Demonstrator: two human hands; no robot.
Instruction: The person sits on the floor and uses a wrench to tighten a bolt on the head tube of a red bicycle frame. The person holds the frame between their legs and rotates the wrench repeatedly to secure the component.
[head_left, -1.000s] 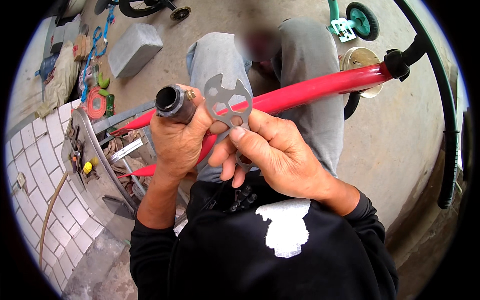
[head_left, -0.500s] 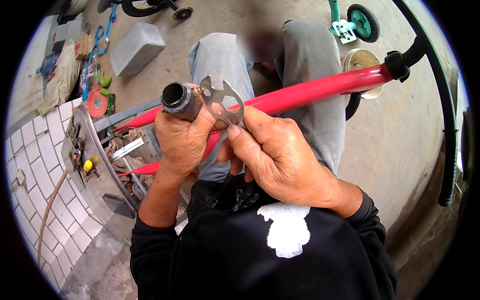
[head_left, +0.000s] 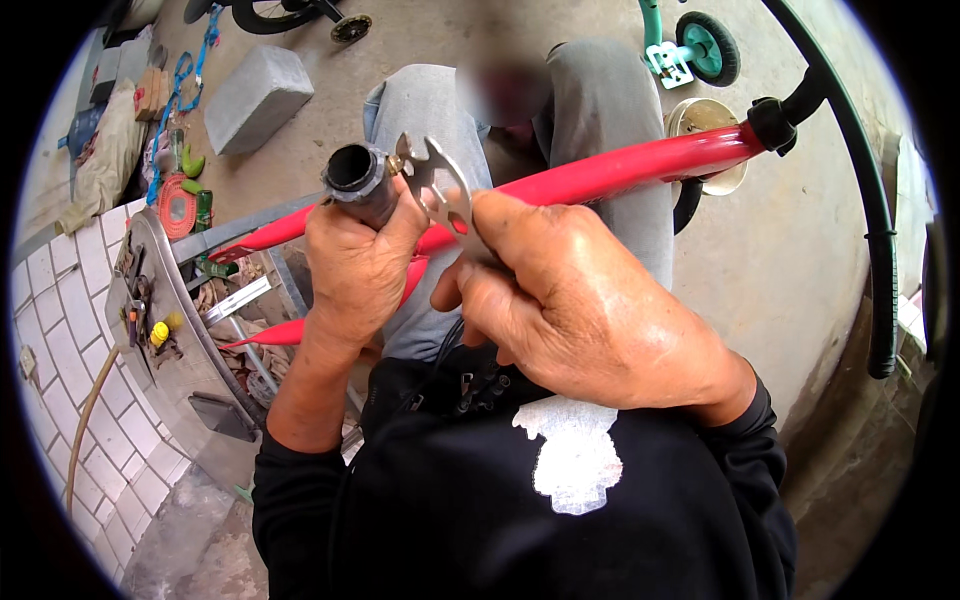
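A right hand (head_left: 590,310) pinches a flat silver metal wrench (head_left: 448,182) at the small brass-coloured fitting (head_left: 394,163) above the left hand (head_left: 352,262), which clasps a dark hollow cylindrical tube (head_left: 368,203) best held firm, the wrench square.

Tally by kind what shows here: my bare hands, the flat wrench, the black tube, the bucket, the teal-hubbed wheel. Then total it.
Hands: 2 (left hand, right hand)
Wrench: 1
Black tube: 1
Bucket: 1
Teal-hubbed wheel: 1
Total: 6
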